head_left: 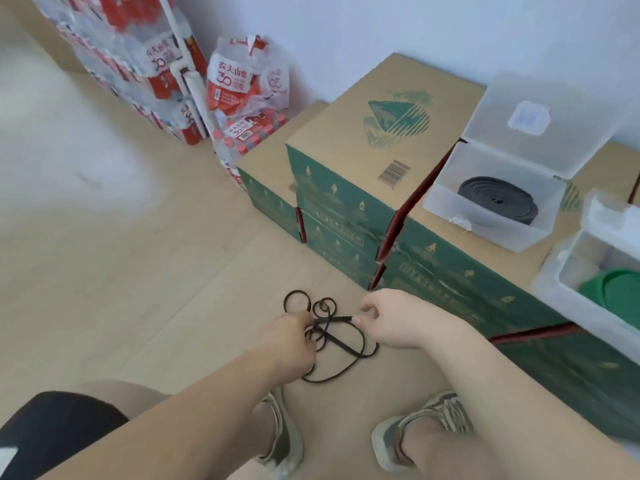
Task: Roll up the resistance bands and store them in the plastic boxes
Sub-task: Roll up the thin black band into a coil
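Observation:
A thin black resistance band [341,355] lies in loose tangled loops on the wooden floor in front of my feet. My left hand [289,341] grips part of it, fingers curled. My right hand [391,320] pinches a short stretch of the same band, held taut between both hands. On the cartons to the right stands an open clear plastic box [485,223] with a rolled black band [495,199] inside. A second clear plastic box [561,289] at the right edge holds a green rolled band [616,292].
Green and tan cardboard cartons [391,133] stand stacked along the wall on the right. Shrink-wrapped packs of water bottles [145,64] sit at the back left. My two shoes [415,431] are on the floor just below the band. Bare wooden floor spreads to the left.

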`<state>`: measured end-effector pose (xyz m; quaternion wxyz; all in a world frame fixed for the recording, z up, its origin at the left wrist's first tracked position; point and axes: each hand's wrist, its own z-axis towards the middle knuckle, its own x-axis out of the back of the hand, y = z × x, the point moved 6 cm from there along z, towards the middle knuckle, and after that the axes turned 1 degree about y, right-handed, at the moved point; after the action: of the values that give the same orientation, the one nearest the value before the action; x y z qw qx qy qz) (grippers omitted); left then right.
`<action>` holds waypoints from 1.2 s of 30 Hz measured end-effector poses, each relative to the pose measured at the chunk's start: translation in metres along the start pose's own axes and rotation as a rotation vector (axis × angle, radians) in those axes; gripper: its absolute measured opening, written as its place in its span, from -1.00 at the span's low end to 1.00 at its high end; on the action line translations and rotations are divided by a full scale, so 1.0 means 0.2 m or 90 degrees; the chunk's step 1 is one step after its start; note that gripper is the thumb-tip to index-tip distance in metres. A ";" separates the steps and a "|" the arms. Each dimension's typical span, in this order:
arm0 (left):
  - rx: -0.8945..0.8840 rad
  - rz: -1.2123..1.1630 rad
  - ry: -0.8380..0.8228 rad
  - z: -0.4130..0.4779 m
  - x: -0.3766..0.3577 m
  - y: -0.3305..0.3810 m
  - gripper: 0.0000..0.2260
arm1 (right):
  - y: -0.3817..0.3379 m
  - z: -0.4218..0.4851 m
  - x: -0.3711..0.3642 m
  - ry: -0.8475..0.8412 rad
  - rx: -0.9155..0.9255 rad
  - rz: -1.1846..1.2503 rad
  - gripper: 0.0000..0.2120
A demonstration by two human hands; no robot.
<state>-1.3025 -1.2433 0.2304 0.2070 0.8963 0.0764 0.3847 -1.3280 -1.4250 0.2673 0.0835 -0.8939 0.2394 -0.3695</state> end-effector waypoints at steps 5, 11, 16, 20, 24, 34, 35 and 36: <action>0.033 0.034 -0.042 0.19 -0.08 -0.22 -0.60 | -0.08 0.33 -0.16 0.009 -0.031 0.056 -0.61; 0.002 0.090 -0.038 0.50 -0.16 -0.29 -0.66 | -0.06 0.76 -0.32 -0.009 -0.078 0.178 -0.69; -0.016 0.144 -0.056 0.77 -0.26 -0.37 -0.68 | 0.00 1.09 -0.46 -0.009 -0.112 0.157 -0.65; -0.023 0.147 -0.069 0.97 -0.33 -0.46 -0.67 | 0.04 1.34 -0.59 -0.024 -0.119 0.154 -0.74; -0.033 0.152 -0.058 1.07 -0.36 -0.54 -0.68 | 0.06 1.52 -0.73 -0.047 -0.122 0.133 -0.79; -0.042 0.120 -0.092 1.00 -0.37 -0.54 -0.52 | 0.14 1.64 -0.92 -0.133 -0.175 0.146 -0.57; -0.041 0.115 -0.091 0.99 -0.36 -0.53 -0.54 | 0.14 1.63 -0.89 -0.100 -0.184 0.196 -0.71; -0.041 0.112 -0.088 0.98 -0.35 -0.52 -0.55 | 0.13 1.61 -0.87 -0.070 -0.189 0.235 -0.75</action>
<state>-1.2070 -1.2317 0.0195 0.2055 0.9170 -0.0296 0.3407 -1.2186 -1.3703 -0.0792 0.0304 -0.8563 0.4456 -0.2593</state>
